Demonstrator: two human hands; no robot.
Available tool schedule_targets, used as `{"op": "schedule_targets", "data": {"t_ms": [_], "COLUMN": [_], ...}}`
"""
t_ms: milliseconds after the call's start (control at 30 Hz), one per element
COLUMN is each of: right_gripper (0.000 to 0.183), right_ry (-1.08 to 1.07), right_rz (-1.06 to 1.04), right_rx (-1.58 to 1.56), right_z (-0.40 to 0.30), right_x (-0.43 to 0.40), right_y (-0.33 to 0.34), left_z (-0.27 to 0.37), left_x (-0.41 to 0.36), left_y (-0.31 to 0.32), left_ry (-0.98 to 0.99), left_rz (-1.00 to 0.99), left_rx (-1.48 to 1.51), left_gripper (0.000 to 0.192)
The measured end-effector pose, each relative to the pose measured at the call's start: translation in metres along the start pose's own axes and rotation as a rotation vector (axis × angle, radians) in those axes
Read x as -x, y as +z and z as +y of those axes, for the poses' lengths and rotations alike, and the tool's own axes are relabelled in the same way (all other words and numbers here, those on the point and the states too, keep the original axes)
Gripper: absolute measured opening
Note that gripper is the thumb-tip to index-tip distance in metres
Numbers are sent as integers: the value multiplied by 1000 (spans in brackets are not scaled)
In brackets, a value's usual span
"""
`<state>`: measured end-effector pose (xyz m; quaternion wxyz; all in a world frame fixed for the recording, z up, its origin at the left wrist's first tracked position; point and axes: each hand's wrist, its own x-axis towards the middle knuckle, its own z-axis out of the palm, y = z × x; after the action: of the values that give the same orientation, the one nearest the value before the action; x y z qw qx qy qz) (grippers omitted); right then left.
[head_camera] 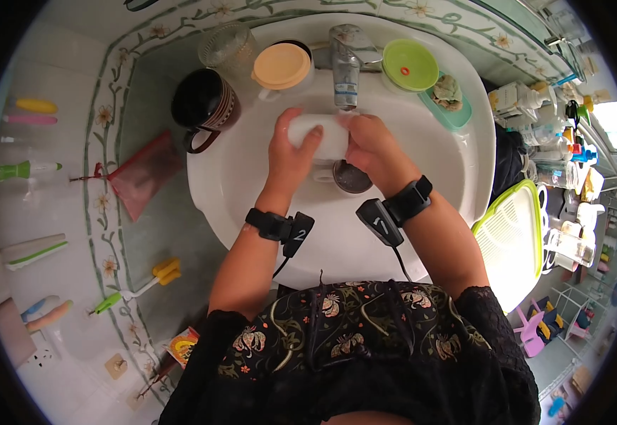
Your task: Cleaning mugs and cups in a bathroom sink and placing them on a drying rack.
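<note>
Over the basin of a white washbasin (436, 175), my left hand (292, 151) grips a smooth white cup (316, 130), its thumb lying across the side. My right hand (369, 141) closes around the cup's right end; its fingertips are partly hidden. The cup is held sideways, just below the spout of a metal faucet (345, 69). Under the hands is a dark round piece (352, 178) in the basin, partly covered, and I cannot tell whether it is a vessel or the drain. A pale loop like a handle (323, 174) shows beside it.
Along the rim stand a black mug (202, 101), a clear glass bowl (227, 48), a cup with an orange lid (282, 66), a green-lidded container (410, 64) and a teal soap dish (454, 109) holding a crumpled scrub. A green-edged white basket (510, 244) and several bottles (539, 133) are at right.
</note>
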<state>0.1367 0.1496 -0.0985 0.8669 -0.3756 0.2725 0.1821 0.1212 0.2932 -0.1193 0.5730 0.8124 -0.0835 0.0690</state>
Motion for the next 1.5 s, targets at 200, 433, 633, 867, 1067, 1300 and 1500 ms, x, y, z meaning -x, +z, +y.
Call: {"op": "schedule_targets", "data": {"t_ms": [200,433,633,867,1067,1300,1500], "right_gripper": [21,15,13,17,15,13,18], "right_ry": [-1,-848,-554,-118,-655,-799,-95], "right_rz": [-148,-471,-306,27,-308,-535,-2], "right_rx": [616,1293,915,807,1320,1325,1094], "right_z": [4,8,-9,-24,-19,-30,-37], "right_x": [8,16,12,27,25,11,22], "right_y": [-7,-34,-33,0,-24,-46,1], "left_z": [0,14,7,33,24,17,20], "left_x": [-15,-32,-18,3,-18,-22,-7], "left_y": [-6,-22,-24,8,7,-7,24], "left_ry": [-442,-883,-589,176,4,-409,281], "left_rz": [74,-120,-342,-331,-399,-554,-160], "left_rx": [236,413,158,-627,-433,103,-629], "left_gripper": [39,47,54,81,68,60,64]}}
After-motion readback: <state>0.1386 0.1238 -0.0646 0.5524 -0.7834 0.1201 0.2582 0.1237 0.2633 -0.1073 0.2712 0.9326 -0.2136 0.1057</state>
